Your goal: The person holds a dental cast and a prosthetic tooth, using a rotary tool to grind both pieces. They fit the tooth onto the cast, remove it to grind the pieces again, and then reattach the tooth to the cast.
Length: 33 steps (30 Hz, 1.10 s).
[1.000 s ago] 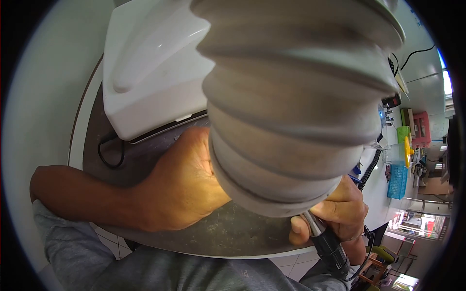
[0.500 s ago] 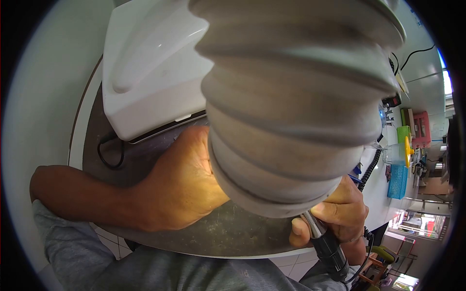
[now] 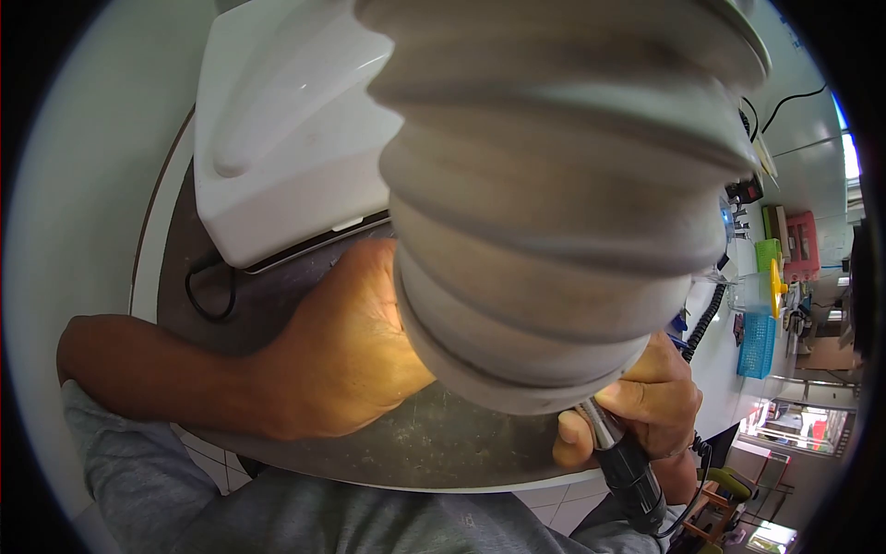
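A large pale ribbed hose-like piece (image 3: 544,222) hangs close to the camera and covers the middle of the view. My left hand (image 3: 360,351) reaches behind it from the left; its fingers are hidden, so I cannot see whether it holds anything. Below the ribbed piece's lower right rim, my right hand (image 3: 660,397) is closed around a rotary handpiece (image 3: 628,471) with a metal front and a black rear end. The handpiece's tip is out of sight behind the ribbed piece. A thin cord leaves its rear end.
A white rounded machine housing (image 3: 295,185) stands on the dark tabletop (image 3: 461,443) at the left, with a black cable (image 3: 208,295) beside it. To the right are a coiled black cord (image 3: 708,319), a blue basket (image 3: 757,346) and a green container (image 3: 767,252).
My right hand and the handpiece have shifted very slightly to the right. My left hand stays in nearly the same place.
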Motion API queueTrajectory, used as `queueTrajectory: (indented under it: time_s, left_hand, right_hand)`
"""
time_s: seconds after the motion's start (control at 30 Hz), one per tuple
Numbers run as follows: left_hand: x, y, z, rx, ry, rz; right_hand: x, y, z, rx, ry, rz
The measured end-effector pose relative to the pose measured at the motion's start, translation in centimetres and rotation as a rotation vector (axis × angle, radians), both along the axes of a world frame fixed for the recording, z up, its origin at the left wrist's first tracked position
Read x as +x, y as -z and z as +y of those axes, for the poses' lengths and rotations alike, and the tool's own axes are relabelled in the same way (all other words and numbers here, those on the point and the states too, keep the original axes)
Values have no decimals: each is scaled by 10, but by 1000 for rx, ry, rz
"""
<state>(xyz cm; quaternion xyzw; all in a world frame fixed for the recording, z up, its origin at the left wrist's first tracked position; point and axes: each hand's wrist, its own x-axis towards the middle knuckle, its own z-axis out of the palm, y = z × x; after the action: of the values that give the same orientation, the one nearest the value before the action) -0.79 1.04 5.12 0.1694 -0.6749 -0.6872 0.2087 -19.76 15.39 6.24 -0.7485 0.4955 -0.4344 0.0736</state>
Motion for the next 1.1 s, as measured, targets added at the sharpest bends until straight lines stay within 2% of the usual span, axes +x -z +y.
queueTrajectory:
  time_s: [0.1, 0.2, 0.33, 0.5, 0.53, 0.6, 0.7, 0.87, 0.93, 1.0, 1.1]
  left_hand:
    - [6, 7, -5, 23, 20, 77]
    - [2, 29, -5, 44, 34, 166]
    - [5, 8, -5, -32, -8, 63]
    - [3, 3, -5, 68, 1, 98]
    - [-1, 14, -3, 69, 1, 98]
    - [-11, 48, 1, 250, 52, 285]
    - [-8, 37, 5, 179, -3, 288]
    - [3, 28, -8, 27, 73, 179]
    - [4, 26, -7, 71, 94, 160]
    - [5, 22, -8, 142, 132, 128]
    - [8, 15, -9, 274, 189, 56]
  right_hand:
    - [-1, 1, 0, 27, -12, 20]
    - [1, 10, -1, -76, 26, -71]
    - [1, 9, -2, -94, 19, -61]
    - [-2, 2, -1, -12, -7, 7]
    - [-2, 1, -1, 2, -15, 15]
    - [-2, 1, -1, 16, -22, 24]
    - [1, 4, -1, -12, -20, 8]
    - [-9, 8, 0, -77, 30, -121]
    - [-11, 7, 0, -124, 102, -216]
    - [-9, -1, 5, -78, 310, -368]
    - [-34, -29, 29, 103, 254, -672]
